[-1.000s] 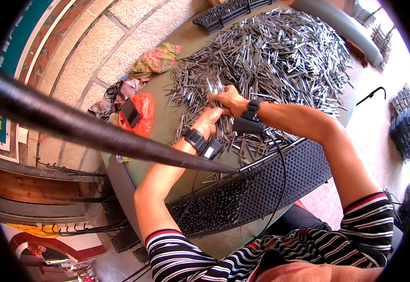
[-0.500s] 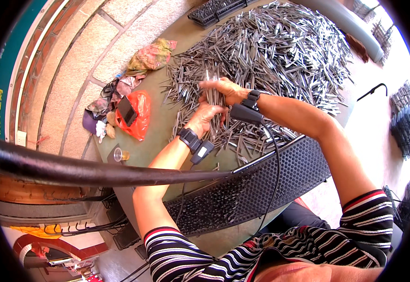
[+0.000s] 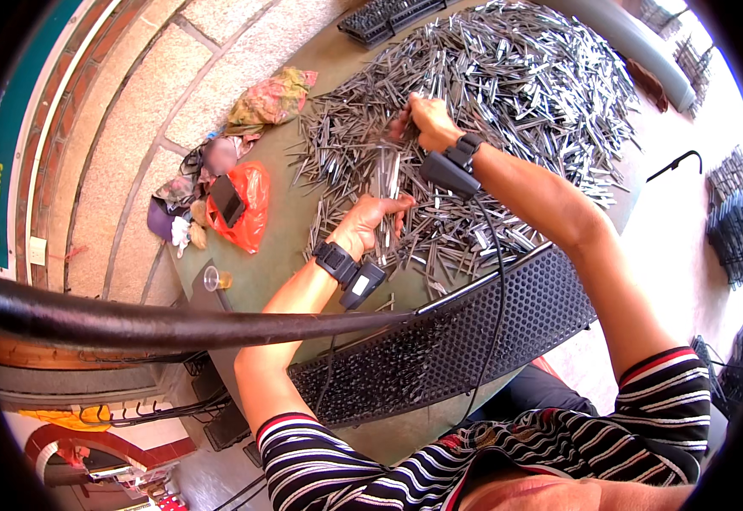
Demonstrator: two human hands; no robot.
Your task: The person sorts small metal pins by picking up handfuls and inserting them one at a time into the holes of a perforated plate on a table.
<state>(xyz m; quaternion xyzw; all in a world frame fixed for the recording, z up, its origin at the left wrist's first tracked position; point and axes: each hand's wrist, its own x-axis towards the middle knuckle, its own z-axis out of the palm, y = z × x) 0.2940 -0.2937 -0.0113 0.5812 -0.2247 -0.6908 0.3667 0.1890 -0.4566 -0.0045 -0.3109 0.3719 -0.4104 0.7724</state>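
My left hand (image 3: 370,221) is closed round an upright bundle of thin silvery metal strips (image 3: 384,175), its thumb pointing to the right. Farther up and to the right, my right hand (image 3: 431,122) is over the big heap of loose metal strips (image 3: 516,94), its fingers curled and partly blurred. Whether strips are in those fingers I cannot make out. Nearer to me lies a long black rack (image 3: 508,307) full of round holes. Its left part is filled with small pieces standing in the holes, while the right part shows bare holes.
A dark bar (image 3: 201,328) crosses above my left forearm. To the left lie a red plastic bag (image 3: 252,209) with a dark phone (image 3: 227,202) on it, a cup (image 3: 215,278) and crumpled cloths (image 3: 269,102). Another black rack (image 3: 393,19) is at the far edge. Cables hang from both wrist devices.
My right hand has moved away from the bundle, up and to the right over the heap. My left hand has stayed nearly in place, holding the strips.
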